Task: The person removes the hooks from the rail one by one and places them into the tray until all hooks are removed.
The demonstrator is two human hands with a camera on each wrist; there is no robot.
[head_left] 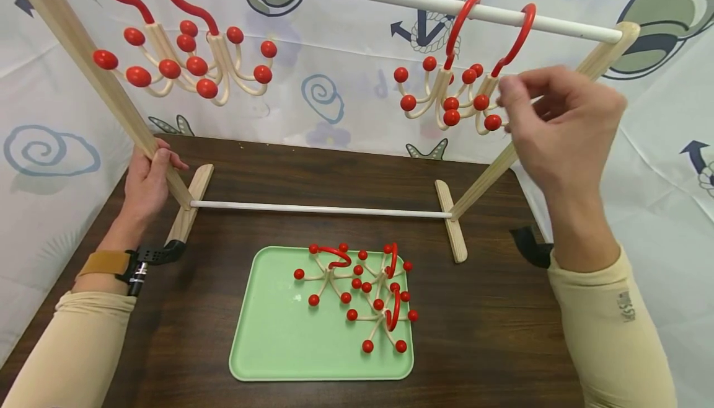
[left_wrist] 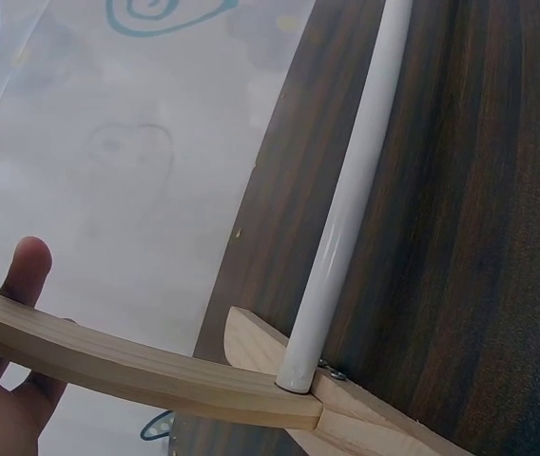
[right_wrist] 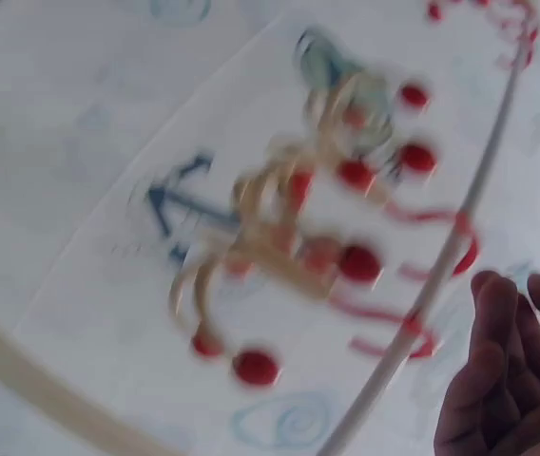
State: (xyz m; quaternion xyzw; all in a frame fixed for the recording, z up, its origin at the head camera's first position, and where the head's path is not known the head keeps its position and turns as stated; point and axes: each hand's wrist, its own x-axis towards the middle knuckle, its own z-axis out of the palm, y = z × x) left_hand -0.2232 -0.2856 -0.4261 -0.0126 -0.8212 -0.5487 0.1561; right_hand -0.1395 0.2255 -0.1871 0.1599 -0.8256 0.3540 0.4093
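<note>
My left hand [head_left: 146,178] grips the rack's left wooden upright [head_left: 89,67] low down; in the left wrist view its fingers show past the far side of the wood. My right hand [head_left: 569,123] is raised beside the right end of the top bar, fingers bent and thumb toward them, holding nothing. Just left of it, two wooden hangers with red hooks and red ball tips hang from the bar, the nearer hanger [head_left: 488,87] overlapped by the fingertips in the head view. In the right wrist view, this hand [right_wrist: 508,370] is apart from the blurred hooks.
Two more such hangers, one hanger [head_left: 221,54] in front, hang at the left. On the dark table [head_left: 491,309] a green tray [head_left: 279,340] holds three hangers at its right side. A white lower bar [head_left: 318,209] joins the rack's wooden feet. A patterned sheet [head_left: 346,42] hangs behind.
</note>
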